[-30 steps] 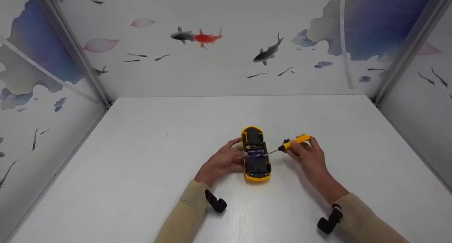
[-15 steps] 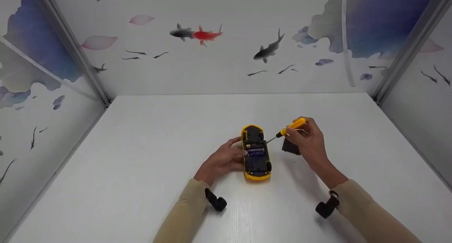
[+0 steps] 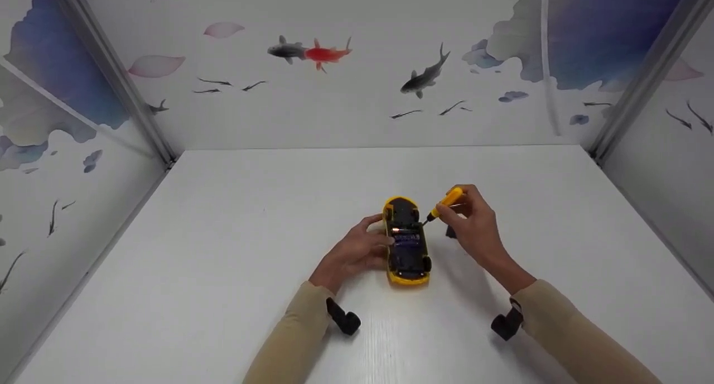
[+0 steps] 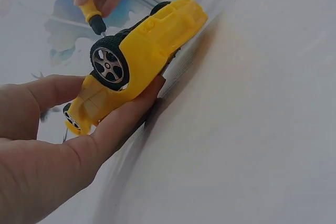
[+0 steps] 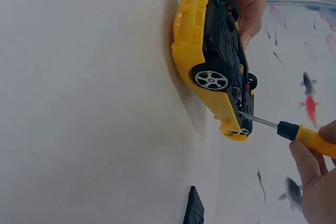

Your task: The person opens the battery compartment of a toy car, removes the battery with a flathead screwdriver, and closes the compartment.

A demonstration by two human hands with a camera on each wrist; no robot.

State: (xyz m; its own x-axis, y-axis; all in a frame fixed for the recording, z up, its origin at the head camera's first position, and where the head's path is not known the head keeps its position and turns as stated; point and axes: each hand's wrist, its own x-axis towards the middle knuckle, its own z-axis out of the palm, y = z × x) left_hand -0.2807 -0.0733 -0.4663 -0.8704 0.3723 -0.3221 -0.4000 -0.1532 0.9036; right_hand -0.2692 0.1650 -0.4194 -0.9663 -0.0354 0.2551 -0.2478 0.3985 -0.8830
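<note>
A yellow toy car (image 3: 409,259) is upside down, its black underside facing up and its battery compartment uncovered. Inside the compartment sit purple batteries (image 3: 406,239). My left hand (image 3: 360,249) grips the car along its left side; in the left wrist view, thumb and fingers (image 4: 134,109) lie on either side of the body. My right hand (image 3: 473,228) holds a screwdriver (image 5: 312,140) with a yellow handle and black collar. Its thin metal shaft slants down to the compartment's right edge, near a wheel (image 5: 211,80).
A flat black piece (image 5: 193,209) lies on the white table (image 3: 212,250) to the right of the car, partly hidden by the right hand in the head view. Printed panels (image 3: 346,116) with fish stand at the back and sides.
The right hand has moved up and then left with the screwdriver, bringing the tip from the compartment's middle to its upper right edge. The left hand and car have barely shifted.
</note>
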